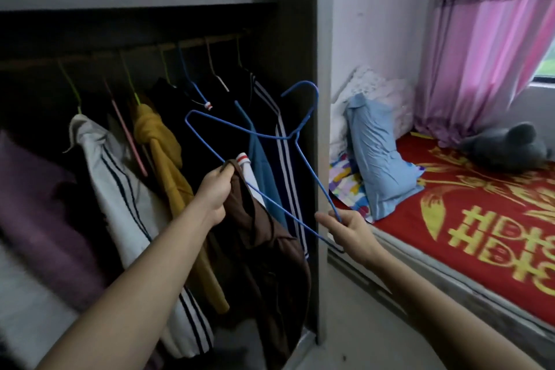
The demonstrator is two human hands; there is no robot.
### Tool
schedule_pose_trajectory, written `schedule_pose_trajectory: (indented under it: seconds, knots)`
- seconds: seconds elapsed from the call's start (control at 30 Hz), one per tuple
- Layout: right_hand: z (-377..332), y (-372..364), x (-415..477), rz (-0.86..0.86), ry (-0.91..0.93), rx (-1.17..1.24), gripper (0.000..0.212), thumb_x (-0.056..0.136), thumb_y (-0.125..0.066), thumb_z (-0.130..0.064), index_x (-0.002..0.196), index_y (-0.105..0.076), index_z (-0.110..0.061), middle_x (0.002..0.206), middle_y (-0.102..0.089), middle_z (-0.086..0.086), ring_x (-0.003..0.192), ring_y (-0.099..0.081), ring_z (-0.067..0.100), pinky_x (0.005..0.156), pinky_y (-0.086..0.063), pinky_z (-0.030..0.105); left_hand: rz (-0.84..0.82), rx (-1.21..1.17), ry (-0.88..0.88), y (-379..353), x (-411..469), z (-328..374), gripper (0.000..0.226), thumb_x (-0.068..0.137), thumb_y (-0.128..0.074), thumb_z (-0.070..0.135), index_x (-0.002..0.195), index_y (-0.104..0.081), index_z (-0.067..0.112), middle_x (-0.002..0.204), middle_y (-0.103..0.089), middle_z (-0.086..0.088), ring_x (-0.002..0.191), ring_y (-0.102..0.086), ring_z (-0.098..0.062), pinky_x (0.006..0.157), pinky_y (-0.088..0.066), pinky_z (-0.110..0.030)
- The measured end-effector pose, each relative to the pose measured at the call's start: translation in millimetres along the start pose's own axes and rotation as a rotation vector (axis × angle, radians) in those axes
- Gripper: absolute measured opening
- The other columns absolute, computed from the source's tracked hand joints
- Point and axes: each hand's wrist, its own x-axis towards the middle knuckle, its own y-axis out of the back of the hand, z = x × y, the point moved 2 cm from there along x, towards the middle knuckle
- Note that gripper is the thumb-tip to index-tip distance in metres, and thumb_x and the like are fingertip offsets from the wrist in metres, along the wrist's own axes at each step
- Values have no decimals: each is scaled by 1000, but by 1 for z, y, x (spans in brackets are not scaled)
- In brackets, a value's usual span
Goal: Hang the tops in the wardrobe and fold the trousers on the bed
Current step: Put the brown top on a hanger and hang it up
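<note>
Left hand (211,195): the fingers are curled and pinch the top edge of the brown top (264,243). One corner of the blue wire hanger (292,137) runs into the same grip.
Right hand (351,228): the thumb and fingers pinch the hanger wire at its lower corner, and the index finger points out to the left.
Brown top: it hangs down from the left grip, in front of the open wardrobe (300,9), and is not yet on the hanger.
Hanger: it is tilted between the two grips, with its hook up and away from both hands.
Step in hand: I judge it is dressing the hanger with the brown top.
Next move: the hanger arm should pass through the neck opening. Then the hook must go up to the rail (120,54), which is above and beyond both grips.
Count, hangers: one in the hands; about seven hooks on the rail, but the darkness makes this uncertain.
Count, tops: one in hand. At least five hang beyond the left grip; the dark ones merge.
Count, trousers: I can identify none on the bed (480,219), which lies to the right of the right grip.
Count, on the bed: one blue pillow (378,153) and one grey plush toy (507,147).
</note>
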Motion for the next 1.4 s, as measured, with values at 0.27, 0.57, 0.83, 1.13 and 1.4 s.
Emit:
schedule_pose_trajectory:
  seconds: [0.27,0.57,0.83,1.13,1.4]
  knots:
    - [-33,3,6,-46,-100,270,43,83,-70,-46,118,-66,-20,61,-54,7,51,-53,17,49,-45,24,-129,400,-186,-31,-28,-24,25,103,-47,30,95,-64,14,95,-69,-16,90,-67,-29,82,-54,-41]
    - [-26,5,-11,39,-147,72,32,104,-45,-40,111,-70,-20,54,-30,-3,44,-27,10,45,-22,28,127,1196,-493,-14,-23,-37,41,102,-44,39,71,-53,14,71,-61,-7,66,-59,-27,54,-42,-34]
    - [-46,22,-23,-112,-188,-188,30,103,-51,-31,95,-77,-18,58,-40,6,50,-36,20,48,-30,30,266,1264,-361,25,-16,-49,38,102,-45,41,74,-53,16,78,-59,-7,78,-60,-34,57,-36,-33]
    - [-55,-23,-10,-291,-281,-352,26,101,-53,-26,97,-76,-16,48,-40,-7,42,-35,10,44,-29,24,73,1050,-469,50,-23,-49,33,98,-57,32,71,-61,13,60,-55,0,61,-55,-23,51,-33,-33]
    - [-25,-74,15,-225,-323,-412,26,95,-60,-29,85,-74,-10,57,-47,1,46,-41,12,47,-31,28,-30,863,-486,67,-42,-40,12,91,-68,26,81,-74,26,75,-71,10,73,-66,-9,62,-50,-30]
